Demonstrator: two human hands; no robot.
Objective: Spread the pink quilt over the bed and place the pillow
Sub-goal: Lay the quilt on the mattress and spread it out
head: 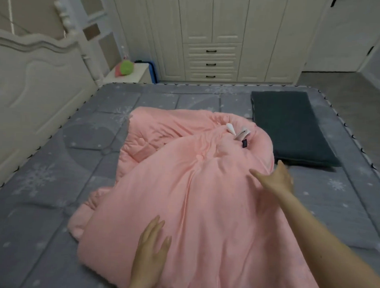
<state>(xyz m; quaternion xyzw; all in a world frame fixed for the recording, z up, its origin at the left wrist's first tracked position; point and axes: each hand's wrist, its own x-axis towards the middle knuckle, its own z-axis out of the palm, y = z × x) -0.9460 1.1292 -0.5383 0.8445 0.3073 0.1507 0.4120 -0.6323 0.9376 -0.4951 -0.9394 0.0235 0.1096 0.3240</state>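
The pink quilt [196, 187] lies bunched in a loose heap on the middle of the grey mattress [41, 181], with white and dark labels showing near its far end. A flat dark grey pillow [290, 128] lies on the mattress at the far right, touching the quilt's far right edge. My left hand [150, 248] rests flat on the quilt's near part, fingers straight. My right hand [274, 180] reaches out over the quilt's right edge with fingers spread, holding nothing.
A cream headboard [34, 89] runs along the left side of the bed. A white bedside table [131, 75] carrying a green and pink toy stands at the far left corner. Cream wardrobes with drawers [211, 62] line the far wall. Grey floor [350, 90] lies to the right.
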